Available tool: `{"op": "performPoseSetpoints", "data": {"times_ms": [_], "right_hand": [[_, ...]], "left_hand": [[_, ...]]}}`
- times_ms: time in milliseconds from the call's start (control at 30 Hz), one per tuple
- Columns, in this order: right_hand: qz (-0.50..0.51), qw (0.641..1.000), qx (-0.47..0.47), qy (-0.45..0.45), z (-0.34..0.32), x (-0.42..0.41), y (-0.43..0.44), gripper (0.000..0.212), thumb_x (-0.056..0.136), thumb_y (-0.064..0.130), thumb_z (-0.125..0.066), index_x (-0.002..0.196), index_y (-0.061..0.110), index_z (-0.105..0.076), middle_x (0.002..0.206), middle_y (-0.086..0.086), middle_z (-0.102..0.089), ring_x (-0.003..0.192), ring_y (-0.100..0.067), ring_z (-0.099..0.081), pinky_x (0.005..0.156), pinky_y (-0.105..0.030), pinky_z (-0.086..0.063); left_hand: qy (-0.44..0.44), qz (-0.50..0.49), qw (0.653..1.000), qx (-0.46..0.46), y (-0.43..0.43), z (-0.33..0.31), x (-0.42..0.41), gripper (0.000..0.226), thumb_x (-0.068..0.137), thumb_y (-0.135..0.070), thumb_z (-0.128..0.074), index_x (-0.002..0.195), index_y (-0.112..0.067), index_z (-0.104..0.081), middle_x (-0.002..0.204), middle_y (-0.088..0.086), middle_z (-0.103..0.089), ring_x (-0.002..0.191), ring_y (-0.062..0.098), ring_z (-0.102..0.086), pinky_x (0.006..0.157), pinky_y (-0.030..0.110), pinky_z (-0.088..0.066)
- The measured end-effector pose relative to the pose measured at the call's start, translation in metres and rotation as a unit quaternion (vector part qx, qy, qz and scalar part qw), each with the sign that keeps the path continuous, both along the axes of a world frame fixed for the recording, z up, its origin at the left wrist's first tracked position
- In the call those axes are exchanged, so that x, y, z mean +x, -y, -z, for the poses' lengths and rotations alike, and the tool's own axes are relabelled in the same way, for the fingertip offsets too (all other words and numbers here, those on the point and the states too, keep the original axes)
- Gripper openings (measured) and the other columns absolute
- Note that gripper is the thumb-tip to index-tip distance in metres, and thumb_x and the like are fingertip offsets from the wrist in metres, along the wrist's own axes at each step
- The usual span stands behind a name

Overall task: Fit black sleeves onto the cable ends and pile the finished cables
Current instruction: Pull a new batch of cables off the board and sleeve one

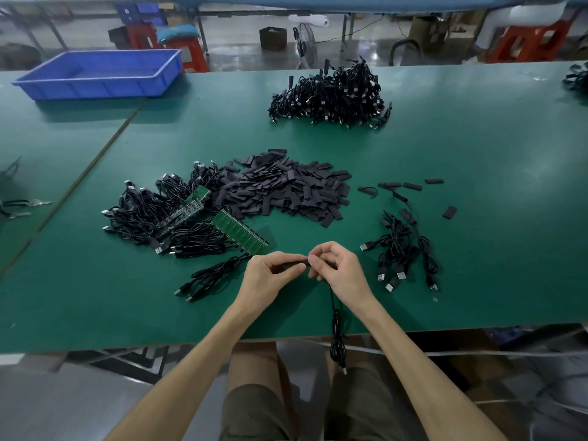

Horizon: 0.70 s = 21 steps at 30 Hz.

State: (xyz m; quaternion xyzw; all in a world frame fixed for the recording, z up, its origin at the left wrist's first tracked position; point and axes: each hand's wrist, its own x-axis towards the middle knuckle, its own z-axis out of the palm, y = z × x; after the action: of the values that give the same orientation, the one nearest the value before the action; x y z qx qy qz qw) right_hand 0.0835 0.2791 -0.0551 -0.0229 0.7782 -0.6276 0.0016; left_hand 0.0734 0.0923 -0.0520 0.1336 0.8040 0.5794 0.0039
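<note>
Black flat sleeve (292,265) sits crosswise between hands, long axis left-right, above near edge of green table mat (477,281). Left hand (270,275) pinches sleeve. Right hand (340,272) pinches thin black cable (333,310) end at sleeve's right mouth. Cable hangs over table edge. Sleeve matte, largely finger-hidden.

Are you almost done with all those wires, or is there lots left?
Not nearly. Done, it seems: the big far pile and a small bunch on the right, ends sleeved. In hand: the left hand pinches a black sleeve; the right hand holds one cable, which dangles off the table edge. Left: a tangle of cables with green boards, and a large heap of loose sleeves.
</note>
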Motion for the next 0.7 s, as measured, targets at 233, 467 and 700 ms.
{"op": "performPoseSetpoints", "data": {"times_ms": [233,467,700], "right_hand": [[-0.002,1.0,-0.005,0.004,-0.0006,0.001,-0.0003,0.007,0.099,0.016,-0.069,0.099,0.011,-0.065,0.075,-0.003,-0.075,0.069,-0.016,-0.067,0.069,-0.03,-0.056],[-0.006,1.0,-0.006,0.0,-0.0018,0.0022,-0.0009,0.009,0.099,0.018,-0.07,0.102,0.012,-0.065,0.078,0.0,-0.075,0.069,-0.008,-0.066,0.072,-0.023,-0.054],[-0.014,1.0,-0.022,-0.004,-0.0001,0.0006,-0.0027,0.01,0.097,0.016,-0.072,0.103,0.011,-0.066,0.081,-0.005,-0.076,0.074,-0.014,-0.069,0.075,-0.026,-0.055]], "left_hand": [[-0.001,0.002,1.0,-0.001,-0.0001,0.0024,-0.0009,0.017,0.087,-0.013,-0.079,0.103,-0.02,-0.081,0.089,-0.009,-0.078,0.083,0.011,-0.073,0.077,0.023,-0.055],[-0.001,0.004,1.0,-0.003,-0.0021,0.0039,-0.0014,0.015,0.089,-0.015,-0.077,0.101,-0.024,-0.08,0.09,-0.011,-0.078,0.084,0.009,-0.073,0.076,0.02,-0.054],[0.022,0.012,0.999,0.032,-0.0005,0.0006,-0.0017,0.015,0.088,-0.015,-0.079,0.102,-0.019,-0.081,0.089,-0.008,-0.079,0.083,0.01,-0.073,0.074,0.018,-0.053]]}}
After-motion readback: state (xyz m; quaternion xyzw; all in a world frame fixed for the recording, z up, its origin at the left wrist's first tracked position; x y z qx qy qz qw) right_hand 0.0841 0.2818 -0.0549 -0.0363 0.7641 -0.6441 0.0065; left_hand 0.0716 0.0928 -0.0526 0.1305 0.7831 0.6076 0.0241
